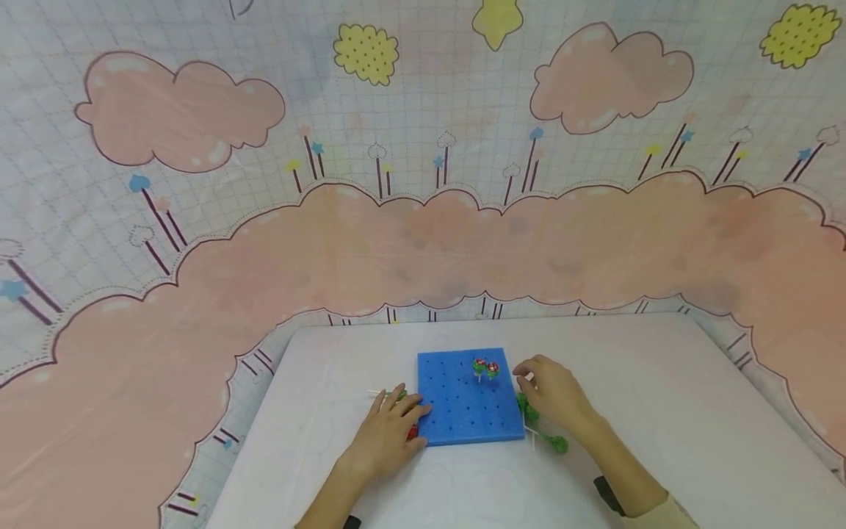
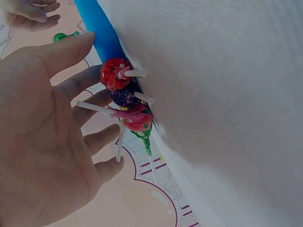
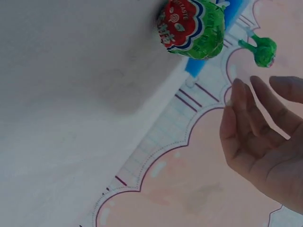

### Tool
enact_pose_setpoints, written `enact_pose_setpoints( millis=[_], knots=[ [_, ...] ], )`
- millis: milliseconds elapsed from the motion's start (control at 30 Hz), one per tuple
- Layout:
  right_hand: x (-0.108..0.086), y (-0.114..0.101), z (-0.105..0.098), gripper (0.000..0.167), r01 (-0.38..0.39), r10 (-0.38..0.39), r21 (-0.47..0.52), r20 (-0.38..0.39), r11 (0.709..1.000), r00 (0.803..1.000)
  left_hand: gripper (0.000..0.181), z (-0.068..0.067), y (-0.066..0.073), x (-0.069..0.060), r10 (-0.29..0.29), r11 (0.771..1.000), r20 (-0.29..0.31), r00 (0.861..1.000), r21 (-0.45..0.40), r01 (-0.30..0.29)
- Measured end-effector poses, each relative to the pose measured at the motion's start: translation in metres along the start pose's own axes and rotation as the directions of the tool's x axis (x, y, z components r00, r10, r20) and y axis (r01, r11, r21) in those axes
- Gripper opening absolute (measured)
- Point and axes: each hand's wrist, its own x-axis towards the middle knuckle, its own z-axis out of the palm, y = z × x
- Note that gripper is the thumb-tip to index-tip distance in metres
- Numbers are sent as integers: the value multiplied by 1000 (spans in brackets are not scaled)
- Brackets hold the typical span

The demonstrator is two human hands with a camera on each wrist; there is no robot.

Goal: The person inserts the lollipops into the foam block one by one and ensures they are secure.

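Observation:
A blue board (image 1: 463, 411) with rows of small holes lies on the table, two green-and-red lollipops (image 1: 492, 369) standing in it near its back right. My left hand (image 1: 385, 438) rests at the board's left edge, fingers spread. In the left wrist view, a red lollipop (image 2: 113, 74), a dark purple one (image 2: 125, 96) and a pink one (image 2: 137, 118) lie beside that hand (image 2: 57, 127). My right hand (image 1: 558, 393), fingers bent and nothing seen between them, is off the board's right edge, above green lollipops (image 1: 558, 444). The right wrist view shows this hand (image 3: 265, 137) near a green lollipop (image 3: 265, 51).
The white table (image 1: 317, 470) extends around the board on all sides. Behind it hangs a patterned cloth (image 1: 410, 250) with clouds and stars. A large green-wrapped lollipop (image 3: 201, 28) lies close to the right wrist camera.

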Motion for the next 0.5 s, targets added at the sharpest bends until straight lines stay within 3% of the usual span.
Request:
enact_pose_setpoints(
  millis=[133, 300, 500],
  knots=[
    [-2, 3, 2, 14, -83, 84, -16, 73, 996, 994, 54, 0, 0, 0, -4, 1000, 5, 1000, 5, 4],
    [-3, 5, 5, 16, -185, 187, -28, 156, 982, 970, 53, 1, 1, -1, -10, 1000, 8, 1000, 25, 10],
    [-4, 8, 7, 15, -189, 188, -17, 192, 982, 963, 54, 5, -2, -1, -4, 1000, -15, 1000, 26, 4]
  ],
)
